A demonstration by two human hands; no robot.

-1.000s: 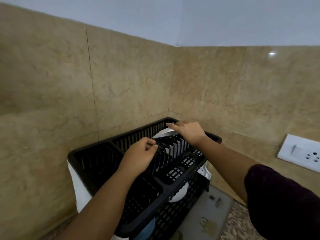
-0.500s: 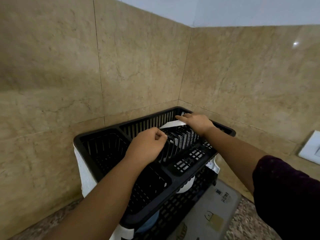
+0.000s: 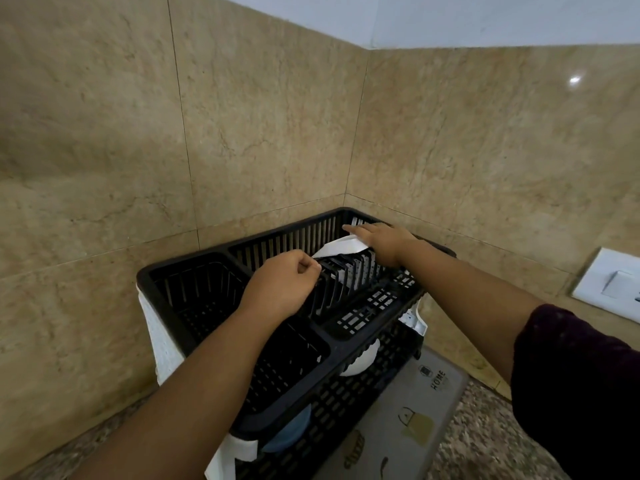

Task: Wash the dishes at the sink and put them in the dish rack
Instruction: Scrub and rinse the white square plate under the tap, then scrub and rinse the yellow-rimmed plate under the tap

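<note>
Racking looks nearly done: a blue dish (image 3: 291,433) and white bowl (image 3: 360,363) sit in the lower tier of the rack (image 3: 183,260). Our left hand (image 3: 280,289) curls at the left rim of the plate (image 3: 341,247); whether it pinches, we cannot tell. The plate stands on edge in the far slots, its rim running left-right. Our right hand (image 3: 384,239) rests straight fingers (image 3: 355,230) on top. What remains to wash is out of view.

One head-worn wide-angle view. It looks forward and down into a tiled wall corner (image 3: 356,133). It sits close, above the dish rack (image 3: 294,391), and sees into the top tier. The rack fills the centre and lower frame. Both forearms enter from the bottom edge, with the left hand (image 3: 280,289) mid-frame and the right hand (image 3: 384,240) further in at the rack's far end. A printed mat (image 3: 408,420) shows bottom right, and a switch plate (image 3: 613,285) sits at the right edge.
</note>
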